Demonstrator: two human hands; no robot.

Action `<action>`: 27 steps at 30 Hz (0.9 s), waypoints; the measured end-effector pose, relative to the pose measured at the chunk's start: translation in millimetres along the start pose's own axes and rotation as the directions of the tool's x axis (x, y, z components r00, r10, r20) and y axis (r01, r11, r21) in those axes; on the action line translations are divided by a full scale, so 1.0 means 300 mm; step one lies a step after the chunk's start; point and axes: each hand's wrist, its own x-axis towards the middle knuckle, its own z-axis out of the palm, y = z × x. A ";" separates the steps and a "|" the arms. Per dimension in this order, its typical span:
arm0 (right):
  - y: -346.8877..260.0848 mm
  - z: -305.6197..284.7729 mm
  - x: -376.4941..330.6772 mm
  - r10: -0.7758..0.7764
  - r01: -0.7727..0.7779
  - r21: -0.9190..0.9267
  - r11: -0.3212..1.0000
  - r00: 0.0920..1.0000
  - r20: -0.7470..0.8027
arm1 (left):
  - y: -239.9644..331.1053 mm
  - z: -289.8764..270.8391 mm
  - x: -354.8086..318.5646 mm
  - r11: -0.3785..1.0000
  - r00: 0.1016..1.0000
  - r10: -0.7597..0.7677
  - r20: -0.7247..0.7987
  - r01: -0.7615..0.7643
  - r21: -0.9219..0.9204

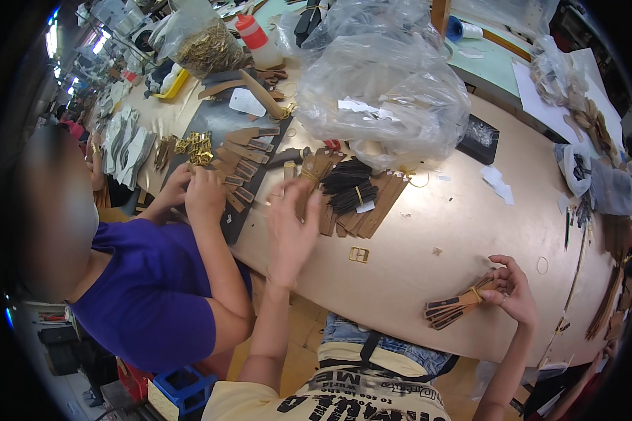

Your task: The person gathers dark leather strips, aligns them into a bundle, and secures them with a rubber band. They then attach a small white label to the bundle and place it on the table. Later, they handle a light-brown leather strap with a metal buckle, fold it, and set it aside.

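Note:
My right hand (516, 291) grips one end of a bundle of brown leather straps (451, 307) at the right front of the table. A yellow rubber band circles this bundle, and dark patches mark the straps' ends. My left hand (291, 228) is raised over the table's near edge, slightly blurred, its fingers and thumb apart with nothing visible between them. Beside it lie more brown leather straps (372, 216), partly under banded bundles of black strips (347, 184). A gold buckle (359, 255) rests alone on the table (400, 266) between my hands.
At my left, a co-worker in purple (165, 295) handles pieces beside a pile of gold buckles (196, 149) and leather tabs (242, 158) on a dark mat. A large clear plastic bag (393, 84) stands at the back. Right of it are a black box (479, 138) and paper scraps (497, 184).

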 end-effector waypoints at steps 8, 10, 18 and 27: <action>-0.024 0.009 0.015 -0.053 0.052 -0.043 0.998 0.999 -0.014 | -0.116 0.070 0.100 0.874 0.998 0.060 0.007 -0.056 0.482; -0.021 0.012 0.012 -0.062 0.061 -0.047 0.997 0.998 -0.017 | -0.120 0.079 0.100 0.871 0.997 0.072 0.023 -0.074 0.485; 0.003 0.011 0.007 -0.091 0.089 -0.063 0.994 0.996 -0.027 | -0.160 0.084 0.118 0.957 0.999 -0.036 0.008 0.033 0.287; 0.000 0.025 0.006 -0.122 0.122 0.005 0.993 0.993 -0.005 | -0.172 0.044 0.077 0.882 0.986 -0.144 -0.085 0.089 -0.462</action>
